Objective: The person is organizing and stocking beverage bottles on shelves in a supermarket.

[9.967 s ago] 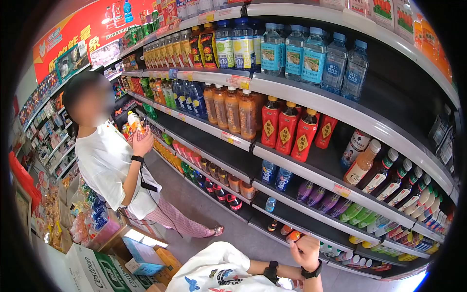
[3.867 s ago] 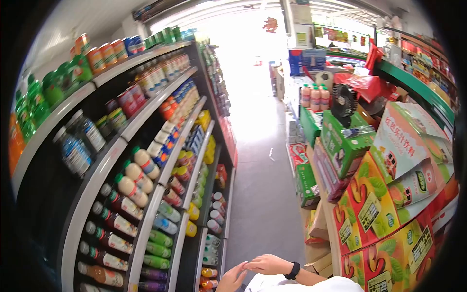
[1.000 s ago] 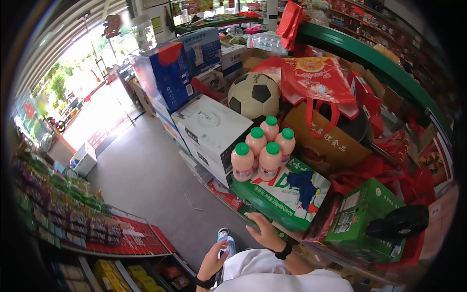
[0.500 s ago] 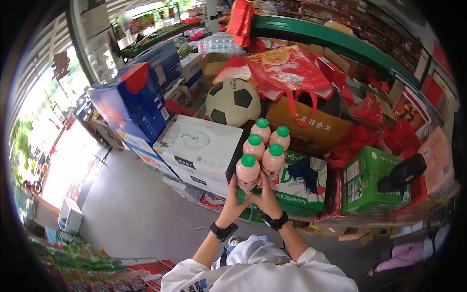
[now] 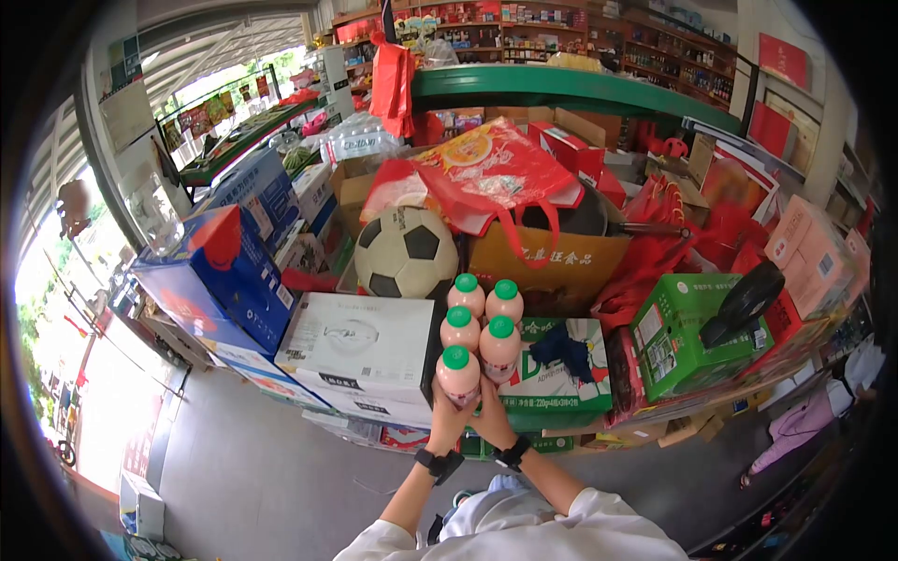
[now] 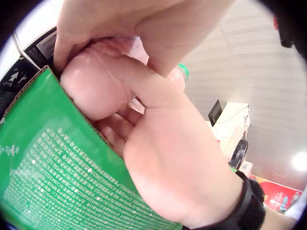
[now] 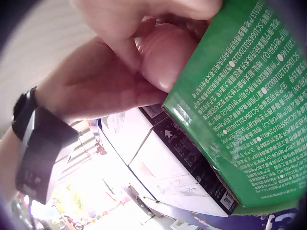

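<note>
We see the left grip [image 5: 448, 423] and the right grip [image 5: 493, 423] close together, cupping the nearest bottle [image 5: 457, 380] from both sides, fingers and thumbs bent round its lower part. It is pink with a green cap and sits at the front edge of a green-and-white carton [image 5: 585, 395]; how much of its base the carton bears we cannot tell. Just behind it we count four matching bottles [image 5: 500, 351] in a tight cluster, and to their right a dark blue cloth [image 5: 564, 348] lies on the same carton. On the left we find a white carton [image 5: 355, 332], with a soccer ball [image 5: 406, 251] behind it. Beyond the cluster stands a brown carton [image 5: 528, 266], a red bag [image 5: 496, 178] draped over it. Farther right we see a green box [image 5: 666, 327] with a black fan [image 5: 745, 304] in front of it.
</note>
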A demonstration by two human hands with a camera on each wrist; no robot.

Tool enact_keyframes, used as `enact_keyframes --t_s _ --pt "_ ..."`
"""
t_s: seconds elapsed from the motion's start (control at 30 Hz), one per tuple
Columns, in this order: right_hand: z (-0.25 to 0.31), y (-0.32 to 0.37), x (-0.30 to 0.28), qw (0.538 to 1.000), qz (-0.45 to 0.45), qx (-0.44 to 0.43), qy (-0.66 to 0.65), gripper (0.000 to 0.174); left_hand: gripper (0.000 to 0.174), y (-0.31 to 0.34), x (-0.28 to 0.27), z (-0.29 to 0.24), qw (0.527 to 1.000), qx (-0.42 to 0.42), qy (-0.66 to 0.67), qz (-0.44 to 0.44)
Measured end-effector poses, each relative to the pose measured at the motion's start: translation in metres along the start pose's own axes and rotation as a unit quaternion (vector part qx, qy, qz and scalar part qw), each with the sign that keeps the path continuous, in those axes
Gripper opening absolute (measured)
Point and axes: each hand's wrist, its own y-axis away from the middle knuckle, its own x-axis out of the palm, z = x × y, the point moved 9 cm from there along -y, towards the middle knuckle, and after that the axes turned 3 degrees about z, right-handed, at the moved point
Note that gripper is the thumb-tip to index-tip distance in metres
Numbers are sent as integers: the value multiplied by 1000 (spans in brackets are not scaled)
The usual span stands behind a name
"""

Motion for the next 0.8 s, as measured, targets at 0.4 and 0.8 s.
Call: enact_keyframes --t_s 0.4,0.8 --pt "-7 2 3 1000 14 -1 17 80 74 5 0 3 999 25 -45 17" --pt "-3 16 -2 998 50 -18 20 79 71 22 5 -20 997 36 -62 -13"
